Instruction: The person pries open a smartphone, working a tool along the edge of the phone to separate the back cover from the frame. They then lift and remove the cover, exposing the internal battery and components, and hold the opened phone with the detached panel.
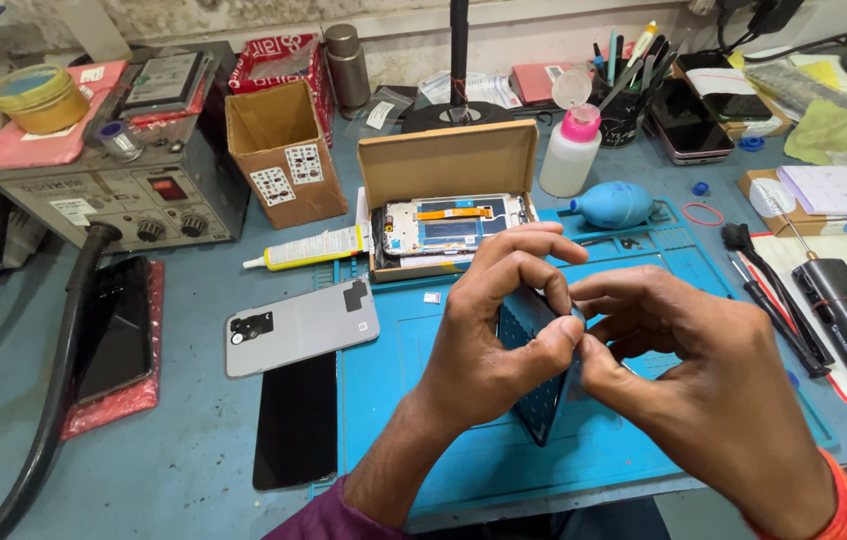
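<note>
While both hands' fingers [544,345] pinch dark phone part [534,400] | labelled brown carton [284,150] rear-left.

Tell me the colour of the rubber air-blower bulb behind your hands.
The air-blower bulb is blue, clearest in the head view.

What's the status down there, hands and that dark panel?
Left hand and right hand both pinching dark phone panel, held on edge over blue mat. Grey back cover lies left, apart. Nothing in the way.
</note>
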